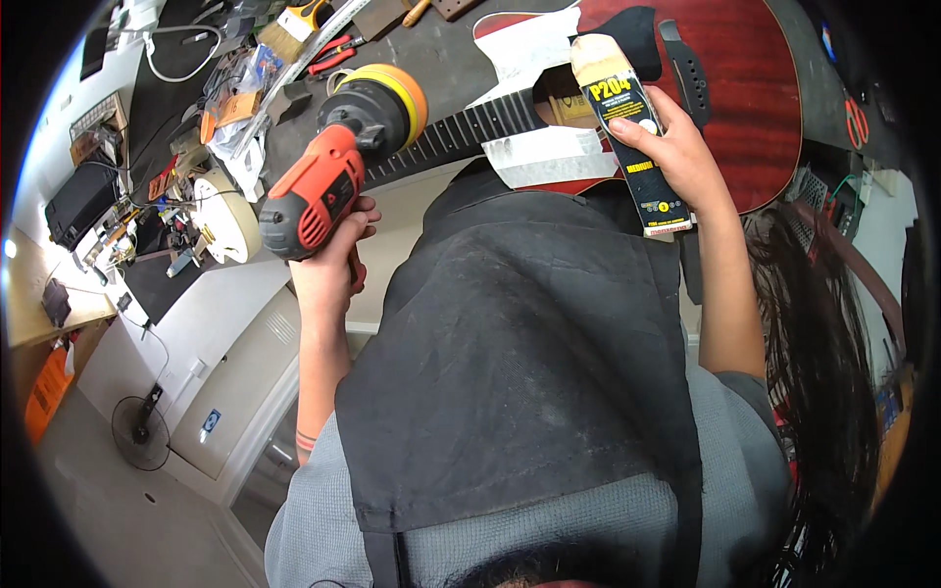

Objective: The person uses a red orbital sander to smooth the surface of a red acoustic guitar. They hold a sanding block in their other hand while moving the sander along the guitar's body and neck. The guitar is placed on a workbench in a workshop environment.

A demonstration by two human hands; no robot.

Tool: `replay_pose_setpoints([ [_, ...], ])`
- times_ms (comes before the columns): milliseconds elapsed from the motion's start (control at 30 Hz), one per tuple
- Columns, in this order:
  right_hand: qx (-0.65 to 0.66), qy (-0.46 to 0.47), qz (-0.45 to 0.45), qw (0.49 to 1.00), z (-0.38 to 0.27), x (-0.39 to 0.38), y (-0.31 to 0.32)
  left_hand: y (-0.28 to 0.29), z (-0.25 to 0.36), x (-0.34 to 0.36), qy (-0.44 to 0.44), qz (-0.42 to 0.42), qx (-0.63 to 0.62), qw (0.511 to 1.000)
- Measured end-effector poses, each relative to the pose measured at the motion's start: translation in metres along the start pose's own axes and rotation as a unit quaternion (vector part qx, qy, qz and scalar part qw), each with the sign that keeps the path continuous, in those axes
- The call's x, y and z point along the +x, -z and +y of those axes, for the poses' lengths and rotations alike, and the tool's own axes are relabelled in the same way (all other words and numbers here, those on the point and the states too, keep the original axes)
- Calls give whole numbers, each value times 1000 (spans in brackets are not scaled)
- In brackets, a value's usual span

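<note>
My left hand is wrapped round the handle of a red and black power polisher. Its round pad, orange and yellow at the edge, faces up and away to the right. In my right hand is a polishing compound bar in a black wrapper with yellow print, its tan end bare at the top. Behind the bar lies a dark red acoustic guitar, partly hidden by it. The guitar's fretboard runs left behind the polisher's pad.
White paper sheets lie on the guitar near the soundhole. Red-handled pliers, a brush and bagged items crowd the bench's far left. Red-handled scissors lie at the right. A round cream-coloured object sits left of the polisher.
</note>
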State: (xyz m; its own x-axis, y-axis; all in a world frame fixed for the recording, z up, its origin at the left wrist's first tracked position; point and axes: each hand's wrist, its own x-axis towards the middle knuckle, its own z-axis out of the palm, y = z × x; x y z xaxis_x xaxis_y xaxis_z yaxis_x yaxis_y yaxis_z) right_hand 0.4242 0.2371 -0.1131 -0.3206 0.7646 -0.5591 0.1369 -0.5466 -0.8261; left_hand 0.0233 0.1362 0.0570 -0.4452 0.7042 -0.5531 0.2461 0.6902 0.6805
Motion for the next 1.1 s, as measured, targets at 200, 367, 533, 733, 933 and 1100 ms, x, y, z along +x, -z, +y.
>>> replay_pose_setpoints([
  [200,13,-8,29,999,-8,-8,-10,31,-35,-4,-11,13,-155,988],
  [367,1,27,63,998,-9,-26,-25,61,-73,-1,-14,6,-241,970],
  [533,5,45,95,994,-10,-57,-70,104,-128,7,-20,-28,-341,940],
  [733,-16,25,101,994,-11,-107,-150,163,-201,3,-34,-14,-404,914],
  [933,-51,28,98,994,32,-134,-224,209,-291,-10,-61,6,-449,892],
  [1100,-136,2,52,989,40,-147,-271,236,-347,-28,-54,35,-477,877],
])
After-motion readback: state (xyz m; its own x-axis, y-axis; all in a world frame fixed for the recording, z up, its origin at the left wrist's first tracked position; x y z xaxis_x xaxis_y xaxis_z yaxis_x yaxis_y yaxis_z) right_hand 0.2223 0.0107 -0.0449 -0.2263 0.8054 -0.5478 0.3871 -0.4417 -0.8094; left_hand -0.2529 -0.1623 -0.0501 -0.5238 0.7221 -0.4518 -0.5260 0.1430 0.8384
